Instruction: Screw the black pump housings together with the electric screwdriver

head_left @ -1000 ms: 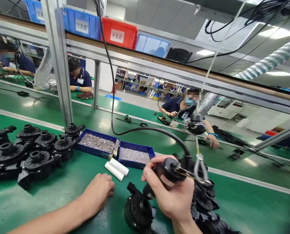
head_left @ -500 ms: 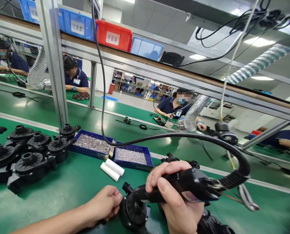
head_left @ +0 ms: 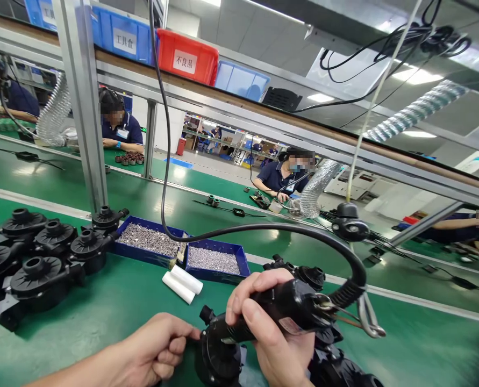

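Observation:
My right hand (head_left: 269, 322) is wrapped round a black electric screwdriver (head_left: 283, 303), which slopes down to the left with its tip end over a round black blower housing (head_left: 217, 357). The bit itself is hidden. On the left of that housing, my left hand (head_left: 162, 344) touches the rim with its index fingertip near a small shiny screw head. Its other fingers are curled in, and whether they hold anything is hidden. A thick black cable (head_left: 263, 226) runs from the screwdriver's rear end.
Blue trays hold long screws (head_left: 150, 240) and small metal parts (head_left: 215, 260). White rollers (head_left: 183, 283) lie before them. Several black housings (head_left: 37, 277) stand left; others (head_left: 336, 360) lie right. A metal post (head_left: 81, 107) rises beyond; co-workers (head_left: 285, 174) sit across the bench.
My left index finger has straightened from a pinch and now points at the housing's rim. The screwdriver and right hand have shifted slightly left; the view has turned a little.

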`<state>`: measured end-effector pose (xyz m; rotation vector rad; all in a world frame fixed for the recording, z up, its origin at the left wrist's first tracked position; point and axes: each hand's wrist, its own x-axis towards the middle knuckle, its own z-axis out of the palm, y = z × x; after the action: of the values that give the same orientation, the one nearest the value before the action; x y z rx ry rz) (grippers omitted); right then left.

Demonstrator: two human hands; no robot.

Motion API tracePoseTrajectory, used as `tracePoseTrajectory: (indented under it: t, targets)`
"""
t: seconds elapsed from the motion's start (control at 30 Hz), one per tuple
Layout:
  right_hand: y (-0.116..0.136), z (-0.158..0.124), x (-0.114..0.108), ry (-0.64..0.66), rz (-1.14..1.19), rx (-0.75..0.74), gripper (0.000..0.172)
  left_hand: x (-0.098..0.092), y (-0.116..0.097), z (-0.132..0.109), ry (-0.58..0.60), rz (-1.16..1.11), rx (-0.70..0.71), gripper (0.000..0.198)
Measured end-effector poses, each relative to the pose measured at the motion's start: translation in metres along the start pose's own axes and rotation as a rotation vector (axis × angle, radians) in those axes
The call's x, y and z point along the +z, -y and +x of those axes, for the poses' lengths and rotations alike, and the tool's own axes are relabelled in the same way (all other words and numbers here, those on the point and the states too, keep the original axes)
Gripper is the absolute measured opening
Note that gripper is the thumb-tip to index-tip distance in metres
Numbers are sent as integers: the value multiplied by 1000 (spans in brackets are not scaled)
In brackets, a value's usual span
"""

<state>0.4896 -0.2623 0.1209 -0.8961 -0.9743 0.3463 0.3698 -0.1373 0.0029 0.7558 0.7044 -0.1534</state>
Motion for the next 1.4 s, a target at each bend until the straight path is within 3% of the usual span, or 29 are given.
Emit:
tracePoseTrajectory:
  t: [0.23, 0.43, 0.67, 1.03, 1.4]
  targets:
    - [0, 2, 0, -16, 0, 35, 20, 6, 9, -1, 35, 191, 115, 49]
    - [-14, 7, -3, 67, 33, 12, 16, 14, 24, 13, -114, 276, 247, 85]
    - [-22, 15, -4, 126, 26, -3, 15, 17, 20, 10, -60, 283, 236, 83]
    - [-31, 17, -3, 112, -74, 2, 15, 13, 31, 16, -137, 232, 275, 82]
    - [-38, 11, -7, 208, 87, 62, 23, 7, 34, 16, -115, 371, 367, 81]
